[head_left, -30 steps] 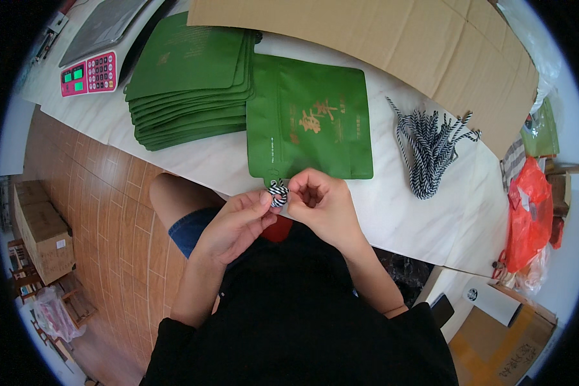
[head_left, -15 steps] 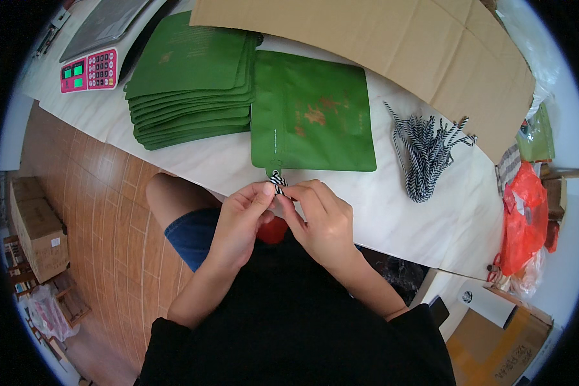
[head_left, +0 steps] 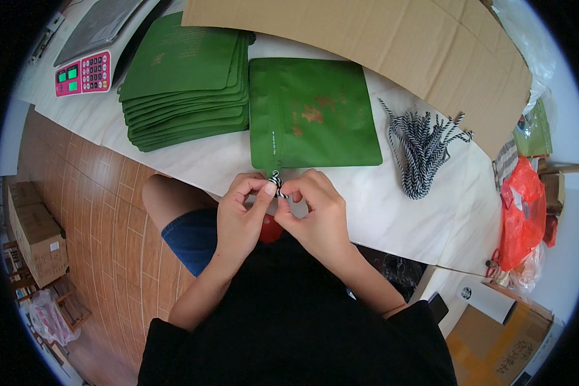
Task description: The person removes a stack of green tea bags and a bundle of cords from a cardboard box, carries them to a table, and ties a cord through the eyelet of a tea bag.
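Note:
A green pouch (head_left: 315,116) with a reddish-gold print lies flat in front of me, its lower left tab over the table's near edge. A black-and-white twisted cord (head_left: 275,179) is looped at that tab. My left hand (head_left: 243,209) pinches the cord between thumb and forefinger. Just right of it, my right hand (head_left: 315,209) pinches the cord's short end. Parts of the cord are hidden by my fingers. To the left of this pouch is a neat stack of green pouches (head_left: 180,77). A bundle of the same striped cords (head_left: 421,154) rests on the right.
Large cardboard (head_left: 379,32) covers the back of the marbled white table (head_left: 373,212). A pink-panelled scale (head_left: 83,75) stands at the far left. Red plastic bags (head_left: 523,215) hang at the right. Cardboard boxes (head_left: 40,231) sit on the wooden floor, left.
The pouch has turned slightly and its top edge now sits lower. My right fingers have shifted on the cord, with its short end now showing to the right. Both hands keep their pinch.

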Available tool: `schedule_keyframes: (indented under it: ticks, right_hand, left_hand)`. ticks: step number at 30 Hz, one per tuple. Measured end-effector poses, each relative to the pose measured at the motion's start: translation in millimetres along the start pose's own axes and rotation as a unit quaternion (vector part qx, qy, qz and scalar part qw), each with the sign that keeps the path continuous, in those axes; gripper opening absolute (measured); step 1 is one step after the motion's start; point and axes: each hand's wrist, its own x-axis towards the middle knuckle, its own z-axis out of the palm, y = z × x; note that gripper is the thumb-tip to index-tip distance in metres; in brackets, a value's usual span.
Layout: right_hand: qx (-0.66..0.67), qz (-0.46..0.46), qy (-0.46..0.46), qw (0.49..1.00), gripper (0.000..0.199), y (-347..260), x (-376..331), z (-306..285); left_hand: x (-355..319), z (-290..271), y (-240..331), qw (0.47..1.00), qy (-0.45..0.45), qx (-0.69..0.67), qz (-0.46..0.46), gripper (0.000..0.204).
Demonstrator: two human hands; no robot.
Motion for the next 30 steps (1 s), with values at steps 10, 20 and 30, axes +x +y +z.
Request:
schedule_keyframes:
  ticks: [10,20,30]
  right_hand:
    - [0.049,0.166,-0.147,0.974,0.013,0.1,-0.2,-7.2]
    - [0.194,0.159,-0.091,0.964,0.017,5.9,-6.3,-22.6]
    - [0.421,0.257,-0.026,0.869,0.032,4.8,-6.6,5.7]
  left_hand:
    - [5.9,1.6,-14.0,0.995,0.029,0.061,0.071,0.013]
    - [9.5,-6.0,3.6,0.989,0.005,-0.114,-0.093,0.023]
    - [6.5,1.0,4.4,0.992,0.012,-0.106,-0.070,0.020]
